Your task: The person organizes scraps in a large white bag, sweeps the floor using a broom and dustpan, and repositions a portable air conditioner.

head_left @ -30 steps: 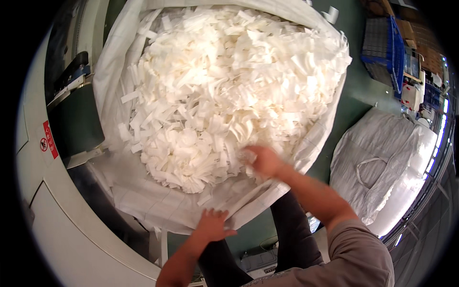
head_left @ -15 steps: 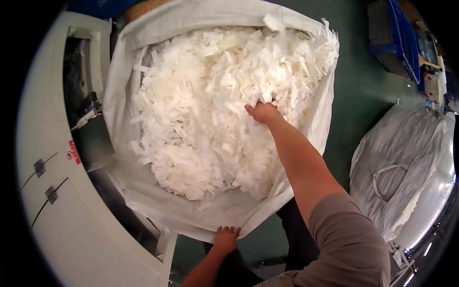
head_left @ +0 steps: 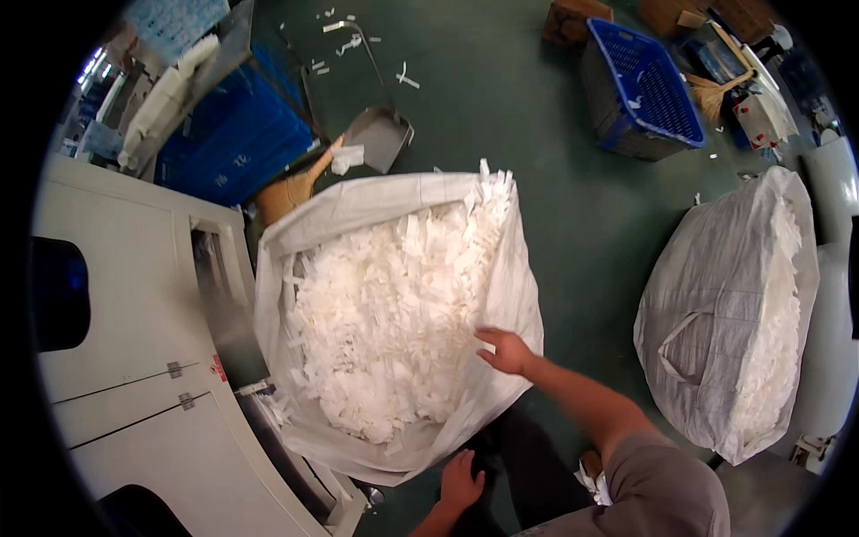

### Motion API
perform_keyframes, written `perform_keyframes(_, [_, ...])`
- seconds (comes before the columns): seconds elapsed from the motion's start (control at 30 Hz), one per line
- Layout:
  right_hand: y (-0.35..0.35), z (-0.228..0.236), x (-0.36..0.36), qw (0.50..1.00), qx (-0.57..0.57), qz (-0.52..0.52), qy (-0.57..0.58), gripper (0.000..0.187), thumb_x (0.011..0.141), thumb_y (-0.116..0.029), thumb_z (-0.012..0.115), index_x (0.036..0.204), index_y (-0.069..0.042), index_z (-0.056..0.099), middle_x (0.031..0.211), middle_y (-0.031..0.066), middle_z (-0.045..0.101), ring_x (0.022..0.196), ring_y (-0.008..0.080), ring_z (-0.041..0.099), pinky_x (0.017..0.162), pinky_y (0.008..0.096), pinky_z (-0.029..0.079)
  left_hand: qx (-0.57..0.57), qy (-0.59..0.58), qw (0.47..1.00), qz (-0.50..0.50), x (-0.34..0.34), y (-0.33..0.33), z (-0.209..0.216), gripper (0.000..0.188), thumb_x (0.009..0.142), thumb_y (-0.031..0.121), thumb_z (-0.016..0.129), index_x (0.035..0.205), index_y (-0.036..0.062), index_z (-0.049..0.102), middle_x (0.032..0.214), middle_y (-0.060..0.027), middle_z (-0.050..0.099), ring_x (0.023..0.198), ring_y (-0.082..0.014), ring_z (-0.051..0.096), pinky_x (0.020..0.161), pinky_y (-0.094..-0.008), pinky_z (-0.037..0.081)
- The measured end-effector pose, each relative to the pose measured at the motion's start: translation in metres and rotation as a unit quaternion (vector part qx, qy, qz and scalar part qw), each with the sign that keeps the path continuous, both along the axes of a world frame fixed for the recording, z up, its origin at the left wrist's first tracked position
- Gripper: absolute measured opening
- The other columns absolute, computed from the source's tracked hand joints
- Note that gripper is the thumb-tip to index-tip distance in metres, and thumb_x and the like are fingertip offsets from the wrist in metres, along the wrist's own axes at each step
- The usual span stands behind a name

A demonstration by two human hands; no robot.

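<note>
A large white woven sack (head_left: 358, 192) stands open on the floor in front of me, heaped with white paper-like strips (head_left: 385, 313). At the sack's right side hovers my right hand (head_left: 508, 351), thumb and fingers apart and holding nothing; whether it touches the sack is unclear. Below the near rim is my left hand (head_left: 461, 483), off the sack, with its fingers loosely bent and nothing seen in it.
A white machine cabinet (head_left: 134, 331) borders the sack's left. Beyond are blue bins (head_left: 233, 134), a long-handled dustpan (head_left: 380, 139) and a broom (head_left: 291, 192). A blue basket (head_left: 640, 85) and another filled sack (head_left: 689, 304) stand right, on the green floor (head_left: 483, 89).
My right hand has come out of the strips to the sack's right side. My left hand has let go of the near rim. The view now takes in more floor beyond the sack.
</note>
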State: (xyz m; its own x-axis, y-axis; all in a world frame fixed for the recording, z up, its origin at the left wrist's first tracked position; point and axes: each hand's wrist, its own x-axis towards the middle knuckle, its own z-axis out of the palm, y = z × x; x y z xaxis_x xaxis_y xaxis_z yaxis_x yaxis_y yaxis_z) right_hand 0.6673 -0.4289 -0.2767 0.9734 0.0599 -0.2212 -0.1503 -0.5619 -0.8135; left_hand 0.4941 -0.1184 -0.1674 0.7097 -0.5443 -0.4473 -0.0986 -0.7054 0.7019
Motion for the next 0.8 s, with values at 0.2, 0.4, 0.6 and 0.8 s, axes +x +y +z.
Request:
perform_keyframes(0.2, [0.007, 0.056, -0.127, 0.931, 0.063, -0.256, 0.253, 0.029, 0.081, -0.03, 0.073, 0.089, -0.003, 0.077, 0.084, 0.0109, 0.075, 0.081, 0.0232, 0.072, 0.078, 0.0352, 0.057, 0.047, -0.034, 0.994, -0.087, -0.071, 0.037, 0.011, 0.046, 0.087, 0.031, 0.065, 0.121, 0.0016, 0.06, 0.121, -0.0215, 0.062, 0.11, -0.0383, 0.061, 0.094, -0.0483, 0.049])
perform_keyframes(0.4, [-0.044, 0.121, -0.193, 0.927, 0.013, -0.271, 0.258, 0.028, 0.078, -0.031, 0.073, 0.071, -0.004, 0.071, 0.064, 0.005, 0.069, 0.057, 0.0139, 0.064, 0.057, 0.0326, 0.052, 0.168, -0.112, 0.976, -0.087, -0.159, 0.112, 0.018, 0.028, 0.089, 0.027, 0.062, 0.103, 0.0037, 0.066, 0.097, -0.0182, 0.066, 0.086, -0.0353, 0.065, 0.074, -0.0462, 0.053])
perform_keyframes(0.6, [-0.089, 0.132, -0.135, 0.918, 0.002, -0.287, 0.274, 0.026, 0.082, -0.024, 0.069, 0.067, -0.003, 0.066, 0.061, 0.0073, 0.066, 0.055, 0.0174, 0.062, 0.055, 0.0346, 0.05, 0.244, -0.146, 0.956, -0.068, -0.287, 0.142, 0.063, 0.028, 0.093, 0.024, 0.052, 0.111, 0.0066, 0.066, 0.099, -0.0126, 0.066, 0.084, -0.0304, 0.063, 0.074, -0.0435, 0.052])
perform_keyframes(0.8, [-0.125, 0.068, -0.011, 0.939, -0.049, -0.251, 0.228, 0.021, 0.082, -0.021, 0.07, 0.079, 0.0, 0.069, 0.069, 0.0105, 0.07, 0.063, 0.0218, 0.069, 0.064, 0.0351, 0.054, 0.257, -0.121, 0.952, -0.112, -0.331, 0.095, 0.077, 0.033, 0.094, 0.025, 0.051, 0.119, 0.0091, 0.065, 0.108, -0.0105, 0.066, 0.095, -0.0263, 0.064, 0.085, -0.0432, 0.052])
